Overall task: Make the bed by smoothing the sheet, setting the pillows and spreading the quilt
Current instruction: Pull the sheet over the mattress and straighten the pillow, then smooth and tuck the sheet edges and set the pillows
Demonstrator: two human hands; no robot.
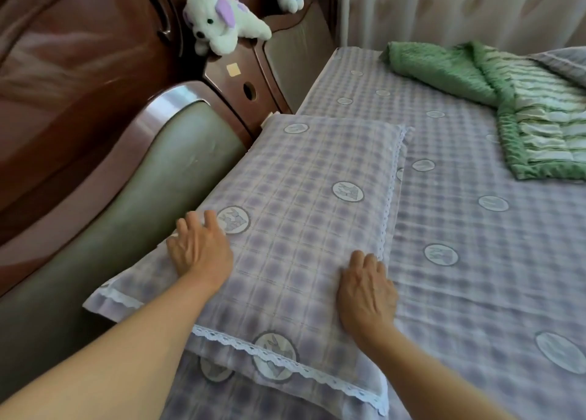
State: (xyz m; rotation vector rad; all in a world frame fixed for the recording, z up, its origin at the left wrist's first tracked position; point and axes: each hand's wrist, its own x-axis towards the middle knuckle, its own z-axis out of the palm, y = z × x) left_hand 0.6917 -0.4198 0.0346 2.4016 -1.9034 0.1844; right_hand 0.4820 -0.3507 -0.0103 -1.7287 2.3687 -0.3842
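Home bedroom: headboard (95, 102), plush dog (222, 20)

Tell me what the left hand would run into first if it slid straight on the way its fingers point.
The left hand lies flat on the pillow, fingers aimed toward its far end. Sliding on, it would probably cross the rabbit emblem just ahead, then reach the wooden headboard, though depth is hard to judge.

Lilac-checked pillow (317, 204) and sheet (475, 277) with rabbit roundels, green striped quilt (523, 108), white plush dog (222, 20)
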